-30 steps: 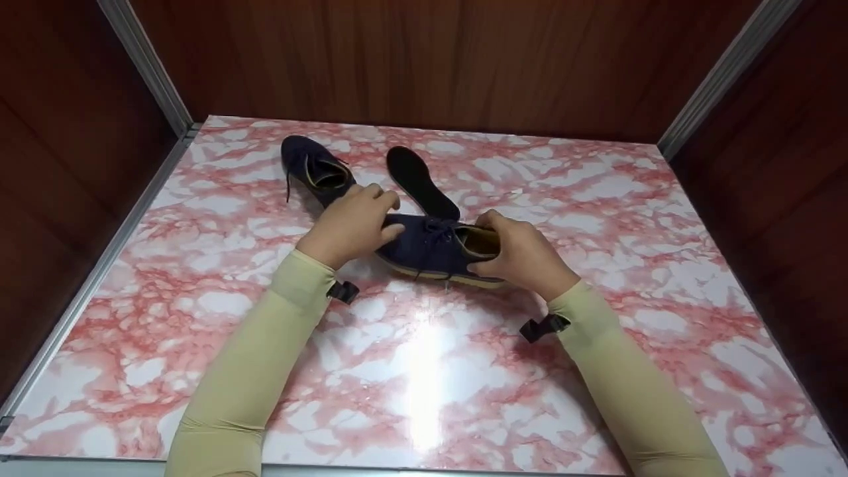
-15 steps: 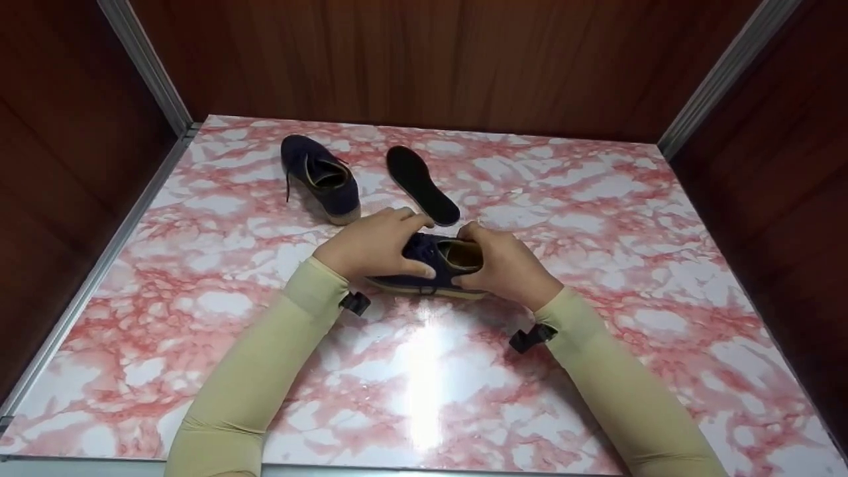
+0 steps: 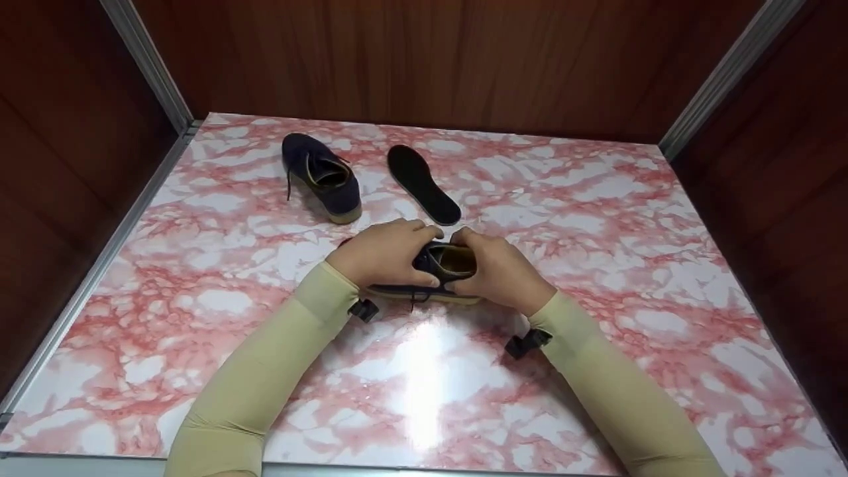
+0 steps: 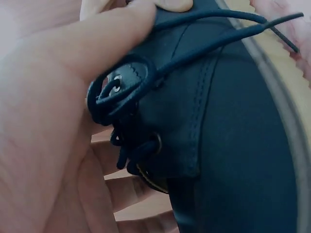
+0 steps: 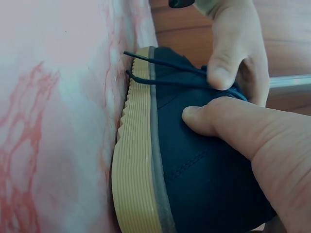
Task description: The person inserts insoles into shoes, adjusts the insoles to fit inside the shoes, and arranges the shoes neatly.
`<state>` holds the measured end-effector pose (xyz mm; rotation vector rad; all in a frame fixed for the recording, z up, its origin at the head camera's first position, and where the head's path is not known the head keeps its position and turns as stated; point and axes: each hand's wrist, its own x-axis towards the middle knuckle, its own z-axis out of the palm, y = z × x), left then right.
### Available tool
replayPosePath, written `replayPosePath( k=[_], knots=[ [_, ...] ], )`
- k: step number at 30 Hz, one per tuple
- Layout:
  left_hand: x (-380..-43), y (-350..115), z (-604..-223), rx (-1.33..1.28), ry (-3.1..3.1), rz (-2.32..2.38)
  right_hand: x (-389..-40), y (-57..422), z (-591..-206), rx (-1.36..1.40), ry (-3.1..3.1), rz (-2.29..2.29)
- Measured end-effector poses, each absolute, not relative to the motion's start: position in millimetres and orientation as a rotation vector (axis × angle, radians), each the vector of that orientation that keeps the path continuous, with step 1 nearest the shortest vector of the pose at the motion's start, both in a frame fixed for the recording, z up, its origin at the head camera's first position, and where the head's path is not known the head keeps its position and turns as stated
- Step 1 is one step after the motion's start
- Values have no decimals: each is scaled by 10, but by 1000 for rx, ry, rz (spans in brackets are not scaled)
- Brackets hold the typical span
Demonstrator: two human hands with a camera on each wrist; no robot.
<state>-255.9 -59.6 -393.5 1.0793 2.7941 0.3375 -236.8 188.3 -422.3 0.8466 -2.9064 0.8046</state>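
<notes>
Navy shoe point(image 5: 182, 153): left hand point(image 3: 389, 254), right hand point(image 3: 498, 270) curled round.

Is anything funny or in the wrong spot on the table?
Yes: a black insole lies by itself on the marbled tabletop, farther back than the held navy shoe. That looks odd because insoles usually sit inside shoes. I can't see anything spilled or broken.
</notes>
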Motion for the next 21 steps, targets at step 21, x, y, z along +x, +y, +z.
replayPosePath(
  k=[21],
  knots=[
    [-2565, -550, -3967, 1116, 2727, 316, -2330, 1872, -4254, 891, -2894, 708]
  ],
)
